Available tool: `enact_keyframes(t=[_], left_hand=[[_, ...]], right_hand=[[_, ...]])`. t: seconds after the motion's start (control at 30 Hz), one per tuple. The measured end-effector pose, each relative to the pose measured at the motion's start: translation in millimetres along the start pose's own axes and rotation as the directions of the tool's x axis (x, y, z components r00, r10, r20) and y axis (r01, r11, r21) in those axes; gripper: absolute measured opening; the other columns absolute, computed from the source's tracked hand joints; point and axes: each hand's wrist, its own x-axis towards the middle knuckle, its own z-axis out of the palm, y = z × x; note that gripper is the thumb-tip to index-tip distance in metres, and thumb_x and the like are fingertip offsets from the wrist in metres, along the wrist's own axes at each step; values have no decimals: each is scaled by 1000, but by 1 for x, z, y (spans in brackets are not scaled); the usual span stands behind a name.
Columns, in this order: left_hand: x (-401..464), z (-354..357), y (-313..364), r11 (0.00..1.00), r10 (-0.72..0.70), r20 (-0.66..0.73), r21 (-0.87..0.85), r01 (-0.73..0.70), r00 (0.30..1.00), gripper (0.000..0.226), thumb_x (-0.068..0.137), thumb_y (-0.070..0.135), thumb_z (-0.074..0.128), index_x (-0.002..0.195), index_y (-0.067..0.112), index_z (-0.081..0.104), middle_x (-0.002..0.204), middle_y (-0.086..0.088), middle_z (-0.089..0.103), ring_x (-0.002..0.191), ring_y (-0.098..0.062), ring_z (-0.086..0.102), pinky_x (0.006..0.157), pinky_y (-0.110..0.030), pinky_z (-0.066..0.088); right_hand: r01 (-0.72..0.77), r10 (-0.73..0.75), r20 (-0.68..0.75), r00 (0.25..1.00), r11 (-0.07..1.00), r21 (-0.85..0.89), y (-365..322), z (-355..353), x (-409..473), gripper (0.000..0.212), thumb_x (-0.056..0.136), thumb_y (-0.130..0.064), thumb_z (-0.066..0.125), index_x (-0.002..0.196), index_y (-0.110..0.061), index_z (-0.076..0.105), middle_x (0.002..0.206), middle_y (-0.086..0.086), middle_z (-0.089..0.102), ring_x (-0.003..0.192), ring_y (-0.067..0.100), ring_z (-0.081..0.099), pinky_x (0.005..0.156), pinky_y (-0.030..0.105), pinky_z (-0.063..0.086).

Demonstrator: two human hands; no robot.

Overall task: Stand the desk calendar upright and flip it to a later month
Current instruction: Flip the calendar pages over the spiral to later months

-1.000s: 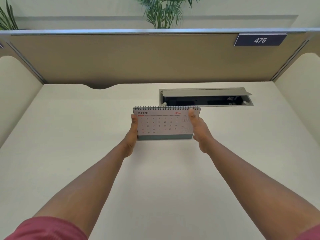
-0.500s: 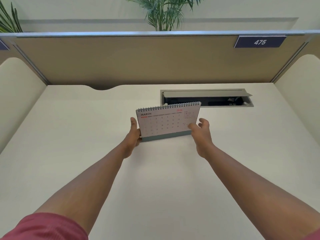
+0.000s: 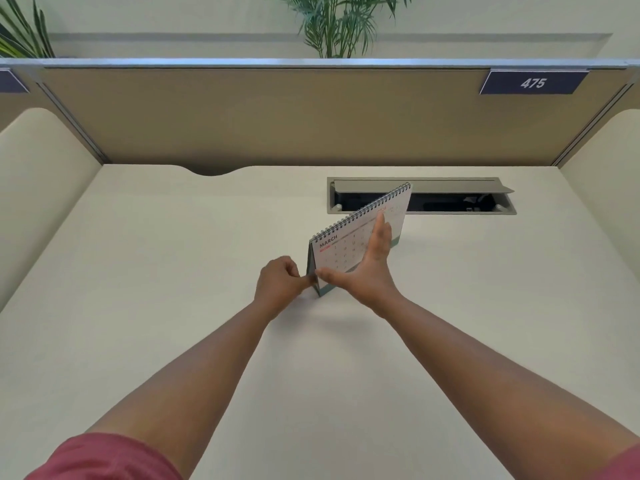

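Head view: white spiral-bound desk calendar (image 3: 341,249) showing MARCH, upright on cream desk (image 3: 138,271), skewed, far end toward 1 o'clock. Left hand (image 3: 278,287) curled, pinching near corner. Right hand (image 3: 367,271) spread flat against page. Grey cable tray (image 3: 450,197) behind.

The right hand (image 3: 370,268) covers much of the desk calendar (image 3: 341,249) page, so the dates beneath the palm are hidden, and the visible numerals and the red year are too blurred to read. The left hand (image 3: 278,285) hides the calendar's near bottom corner; its grip there seems a pinch. Inside the cable tray (image 3: 420,195) the dark contents cannot be made out. Both plants (image 3: 341,24) are cut off by the top edge.
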Motion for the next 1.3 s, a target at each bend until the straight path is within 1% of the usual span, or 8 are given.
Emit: enact_keyframes(t=[0.17, 0.4, 0.67, 0.87, 1.0, 1.1, 1.2, 1.3], left_hand=[[4, 4, 12, 933, 207, 91, 279, -225, 974, 35, 85, 27, 75, 120, 26, 68, 115, 8, 69, 91, -17, 68, 81, -38, 58], [-14, 18, 9, 774, 352, 125, 519, -363, 928, 9, 78, 33, 59, 75, 24, 60, 74, 6, 65, 70, -27, 62, 55, -30, 43], [-17, 27, 9, 688, 333, 198, 618, -381, 922, 28, 74, 41, 50, 87, 22, 66, 83, 5, 71, 76, -25, 66, 64, -33, 53], [-13, 13, 20, 710, 404, 395, 434, -555, 825, 37, 74, 57, 47, 72, 21, 57, 72, 5, 67, 71, -23, 62, 67, -37, 54], [11, -4, 33, 884, 441, 6, 170, -436, 897, 23, 84, 32, 46, 75, 14, 57, 68, 1, 60, 71, -29, 58, 67, -46, 52], [27, -13, 54, 938, 311, -247, -78, -338, 918, 30, 94, 41, 47, 105, 15, 60, 99, -5, 63, 91, -25, 58, 82, -44, 50], [42, -21, 70, 924, 176, -238, -294, -244, 955, 56, 97, 54, 38, 133, 15, 52, 131, -10, 53, 122, -26, 51, 107, -42, 43], [44, -25, 68, 884, 110, -160, -435, -170, 981, 52, 97, 60, 32, 108, 15, 56, 113, -18, 60, 109, -31, 59, 108, -59, 46]], right_hand=[[58, -64, -31, 997, 982, -178, 0, 9, -3, 152, 64, -50, 93, 143, -62, -36, 169, -6, -31, 159, 17, 1, 113, 34, 31], [60, -45, 62, 997, 963, -264, 4, 11, -11, 129, 79, -30, 73, 151, -50, -31, 174, -8, -8, 152, 29, 33, 101, 46, 53], [100, -35, 191, 981, 935, -341, 8, 6, -11, 121, 79, -36, 72, 159, -46, -18, 173, -17, 8, 148, 20, 40, 100, 49, 54], [31, -1, 130, 992, 972, -233, 18, -7, 6, 103, 73, -15, 61, 158, -54, 17, 148, -16, 57, 120, 21, 64, 94, 42, 58], [-5, 24, 114, 993, 985, -171, 28, -20, 15, 80, 69, -13, 51, 132, -61, 47, 98, -35, 65, 100, 17, 65, 73, 27, 56], [-37, 54, 114, 992, 988, -148, 41, -32, 22, 51, 85, 1, 58, 123, -30, 70, 101, -19, 72, 108, 25, 68, 76, 30, 58], [-11, 31, 124, 992, 988, -156, 52, -43, 29, 33, 90, 7, 63, 113, -10, 79, 109, 2, 77, 107, 25, 70, 87, 34, 59], [49, -32, 87, 996, 979, -199, 50, -51, 31, 28, 88, 8, 69, 108, -9, 79, 108, 3, 71, 101, 22, 64, 73, 14, 52]])
